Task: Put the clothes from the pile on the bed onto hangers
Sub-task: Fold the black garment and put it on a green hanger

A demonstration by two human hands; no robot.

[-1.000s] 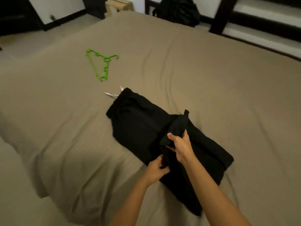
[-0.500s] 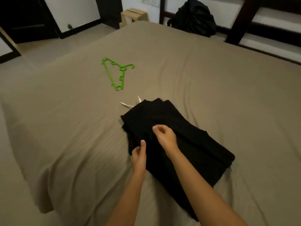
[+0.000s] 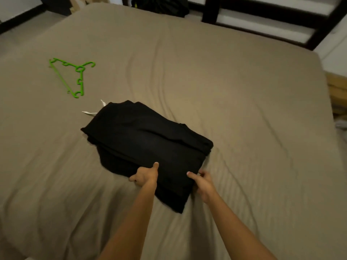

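A folded black garment (image 3: 146,143) lies in the middle of the bed (image 3: 225,91), with white drawstring ends (image 3: 90,112) poking out at its far left corner. My left hand (image 3: 145,175) grips the garment's near edge, thumb on top and fingers under the cloth. My right hand (image 3: 203,182) grips the same near edge further right, thumb on top. A green plastic hanger (image 3: 75,76) lies flat on the sheet to the far left of the garment, apart from it.
The bed carries a tan sheet with light wrinkles. A dark bag (image 3: 161,4) sits beyond the far edge. A dark bed frame with rails (image 3: 262,17) runs along the back right. Floor shows at the far left (image 3: 22,30).
A second ago my right hand held up a flap of the garment; that flap now lies folded flat. Both hands have moved back to the near edge and taken hold of it.
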